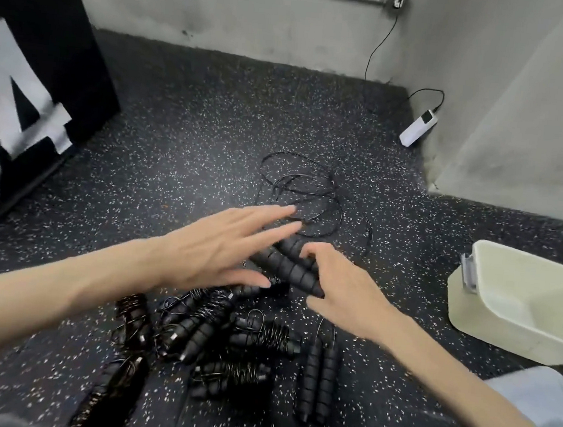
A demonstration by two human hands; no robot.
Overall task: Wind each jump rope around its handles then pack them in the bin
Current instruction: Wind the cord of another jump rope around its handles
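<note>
Jump rope handles (289, 265) pinched by right hand (341, 288) fingers, left hand (215, 244) above, fingers spread straight

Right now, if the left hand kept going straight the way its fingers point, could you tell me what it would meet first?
Probably the loose rope coiled on the floor just beyond the left hand. The fingers point up and right towards it; height above it is unclear.

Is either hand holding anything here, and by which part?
The right hand pinches the pair of black handles of the unwound rope at their near end. The left hand hovers above with straight fingers, holding nothing.
</note>
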